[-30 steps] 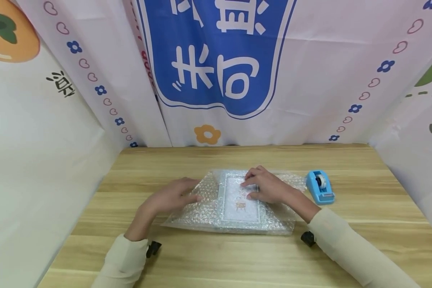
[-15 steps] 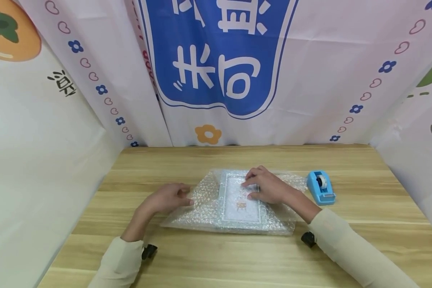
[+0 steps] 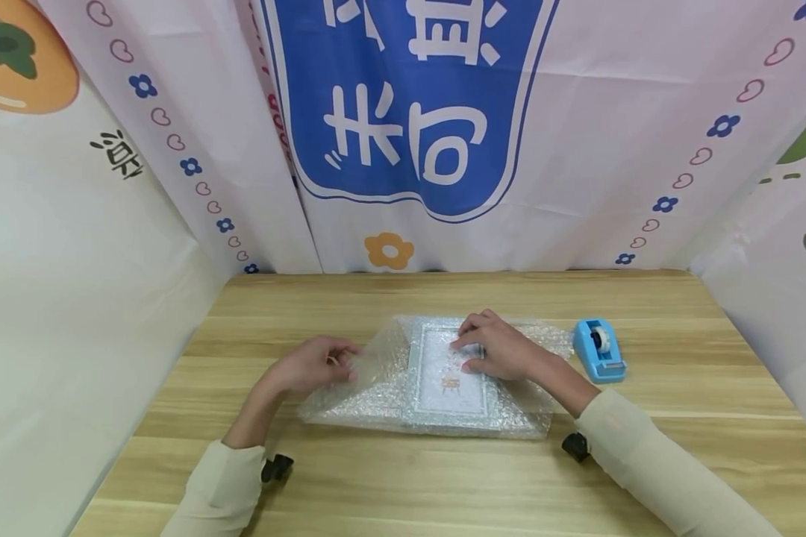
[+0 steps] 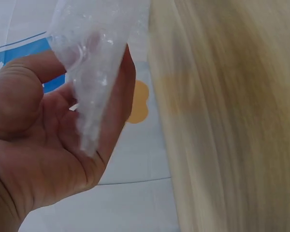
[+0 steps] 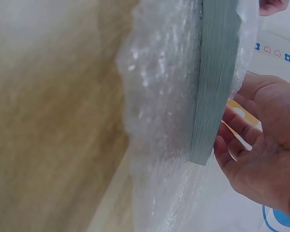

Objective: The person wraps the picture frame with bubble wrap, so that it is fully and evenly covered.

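Note:
A pale blue-green picture frame [image 3: 414, 380] with a small orange drawing on its white face lies in a sheet of bubble wrap [image 3: 369, 409] on the table. My left hand [image 3: 310, 364] pinches the left edge of the wrap, and a flap rises from it. In the left wrist view, a corner of bubble wrap [image 4: 94, 77] hangs between thumb and fingers. My right hand [image 3: 504, 349] rests with bent fingertips on the wrapped face. The right wrist view shows the frame's grained side edge [image 5: 215, 82], with wrap on both sides and my right hand [image 5: 268, 133] against its face.
A blue tape dispenser [image 3: 599, 349] with a roll in it stands right of the wrap. The wooden table [image 3: 403, 485] ends at a printed cloth backdrop [image 3: 578, 186], with cloth at both sides. A dark strap piece [image 3: 277, 468] shows at my left wrist.
My left hand first draws back left from the wrap, then takes hold of its left edge and lifts a flap slightly. My right hand stays in place on the frame.

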The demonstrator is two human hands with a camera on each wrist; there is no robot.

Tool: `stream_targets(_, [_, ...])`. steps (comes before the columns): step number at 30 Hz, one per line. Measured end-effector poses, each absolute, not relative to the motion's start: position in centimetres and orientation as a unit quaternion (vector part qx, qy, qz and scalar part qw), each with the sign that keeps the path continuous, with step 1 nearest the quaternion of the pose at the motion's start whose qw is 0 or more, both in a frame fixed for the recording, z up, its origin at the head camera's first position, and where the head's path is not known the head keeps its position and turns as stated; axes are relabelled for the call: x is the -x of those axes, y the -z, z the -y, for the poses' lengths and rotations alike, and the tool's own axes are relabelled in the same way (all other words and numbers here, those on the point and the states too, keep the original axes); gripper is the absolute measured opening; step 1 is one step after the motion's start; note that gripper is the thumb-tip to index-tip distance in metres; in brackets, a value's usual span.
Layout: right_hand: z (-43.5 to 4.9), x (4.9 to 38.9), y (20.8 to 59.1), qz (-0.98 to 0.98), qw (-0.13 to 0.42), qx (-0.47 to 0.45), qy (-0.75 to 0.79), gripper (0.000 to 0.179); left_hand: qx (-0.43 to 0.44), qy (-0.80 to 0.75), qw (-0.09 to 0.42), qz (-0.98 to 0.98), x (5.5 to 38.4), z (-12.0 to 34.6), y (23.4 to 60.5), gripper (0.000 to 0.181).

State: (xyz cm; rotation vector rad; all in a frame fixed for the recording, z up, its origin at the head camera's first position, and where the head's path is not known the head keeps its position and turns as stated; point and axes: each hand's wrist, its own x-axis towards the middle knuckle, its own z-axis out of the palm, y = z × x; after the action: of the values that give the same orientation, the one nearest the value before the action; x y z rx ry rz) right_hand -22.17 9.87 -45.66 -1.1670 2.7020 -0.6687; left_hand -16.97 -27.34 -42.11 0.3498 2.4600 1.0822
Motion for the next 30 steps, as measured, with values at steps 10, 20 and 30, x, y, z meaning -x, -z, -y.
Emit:
stream_targets(10, [-9.8,22.0,45.4,-0.896,0.064,0.377,0.224,0.038,-0.149,-0.463,0.211,-0.848,16.9,27.1,41.7,0.047])
stream_targets(20, [-9.9,22.0,45.5,-0.896,0.066,0.378,0.225,0.038,-0.052,-0.585,0.213,-0.781,16.5,25.0,41.3,0.038])
stream_targets(30, [-10.0,22.1,45.5,-0.894,0.068,0.380,0.227,0.037,-0.023,-0.623,0.203,-0.755,16.4,21.3,41.7,0.032])
